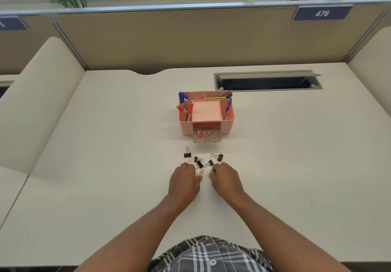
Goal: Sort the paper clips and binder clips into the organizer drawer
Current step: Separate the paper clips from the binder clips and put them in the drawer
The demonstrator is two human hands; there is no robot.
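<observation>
A pale table (105,166) is seen from above. A pink organizer (227,123) stands mid-table, its clear drawer (207,137) pulled open toward the person and already partly filled with paper clips, presumably so more can be dropped in. Black binder clips (198,162) lie scattered just before it. The left hand (184,181) is curled over loose paper clips (200,172); the right hand (226,179) appears pinched on one. Bare surface lies all around, edges far off.

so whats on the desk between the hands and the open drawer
In the head view, loose black binder clips lie on the desk between both hands and the drawer.
</observation>
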